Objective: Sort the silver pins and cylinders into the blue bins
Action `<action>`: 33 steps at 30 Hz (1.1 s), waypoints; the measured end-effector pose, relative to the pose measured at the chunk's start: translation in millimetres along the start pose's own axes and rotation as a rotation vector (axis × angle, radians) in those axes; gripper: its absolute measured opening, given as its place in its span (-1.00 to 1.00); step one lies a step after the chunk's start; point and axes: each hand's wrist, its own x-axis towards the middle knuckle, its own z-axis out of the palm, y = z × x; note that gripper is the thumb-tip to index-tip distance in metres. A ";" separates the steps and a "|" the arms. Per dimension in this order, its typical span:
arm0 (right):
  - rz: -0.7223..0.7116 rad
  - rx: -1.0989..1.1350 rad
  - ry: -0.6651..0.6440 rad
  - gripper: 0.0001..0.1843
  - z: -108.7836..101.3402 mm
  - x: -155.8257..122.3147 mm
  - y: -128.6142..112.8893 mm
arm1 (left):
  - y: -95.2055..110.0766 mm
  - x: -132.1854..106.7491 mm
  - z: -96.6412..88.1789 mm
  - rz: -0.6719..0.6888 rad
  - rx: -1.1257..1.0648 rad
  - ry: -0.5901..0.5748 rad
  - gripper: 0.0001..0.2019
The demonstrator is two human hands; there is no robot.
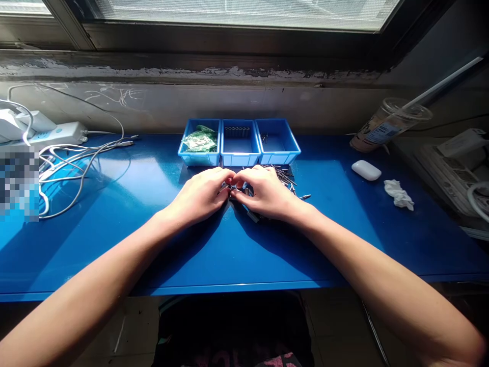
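Left hand (206,189) and right hand (264,191) curl inward, fingertips close together; what they grip, I cannot tell. Slim metal pieces (286,177) lie around the right, towards the tabletop's (237,265) far edge: probably light, stiff, slippery, best pinched mid-length.

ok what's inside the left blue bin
What look like green packets lie heaped in the left blue bin; anything underneath them is covered and cannot be seen.

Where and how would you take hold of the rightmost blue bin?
Probably by the right rim of the rightmost blue bin, from above and the right: that edge stands free, while the left wall sits close beside the middle bin.
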 end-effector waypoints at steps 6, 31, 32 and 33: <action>0.029 -0.049 -0.033 -0.84 -0.6 0.5 -6.9 | 0.6 1.1 5.0 -0.007 0.018 0.033 -0.55; -0.119 0.370 0.367 -0.91 -5.0 3.3 -1.3 | 1.5 1.8 11.2 0.158 -0.125 0.389 -0.58; -0.110 0.371 0.387 -0.91 -6.1 3.0 -2.0 | 2.1 1.9 10.5 0.169 -0.130 0.399 -0.58; -0.101 0.370 0.403 -0.91 -7.3 2.7 -2.6 | 2.5 1.8 9.8 0.177 -0.133 0.406 -0.57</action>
